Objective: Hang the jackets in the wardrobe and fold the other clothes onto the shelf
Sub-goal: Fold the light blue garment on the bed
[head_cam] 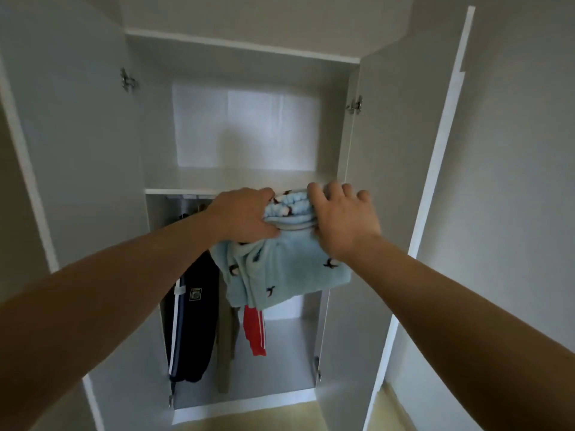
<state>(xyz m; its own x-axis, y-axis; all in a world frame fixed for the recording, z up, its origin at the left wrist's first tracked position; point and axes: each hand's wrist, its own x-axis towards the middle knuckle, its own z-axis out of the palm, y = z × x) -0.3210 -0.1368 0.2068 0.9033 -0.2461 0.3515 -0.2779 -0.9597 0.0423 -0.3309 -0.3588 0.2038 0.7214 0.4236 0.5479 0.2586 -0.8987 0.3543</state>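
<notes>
A folded light-blue fleece garment [286, 265] with small dark bird prints is held up at the front edge of the wardrobe shelf [180, 191]. My left hand [242, 216] grips its left side, fingers curled into the fabric. My right hand [342, 219] holds its right side, fingers spread over the top. Part of the garment droops below the shelf edge. Below the shelf hang a dark navy jacket [193, 321] with white stripes, a beige garment [225, 340] and a red piece [255, 331] with white stripes.
Both white wardrobe doors stand open, the left door [62, 150] and the right door [435, 150] flanking my arms. A higher shelf board [242, 45] runs above. The wardrobe floor [264, 362] and a yellowish room floor [255, 421] lie below.
</notes>
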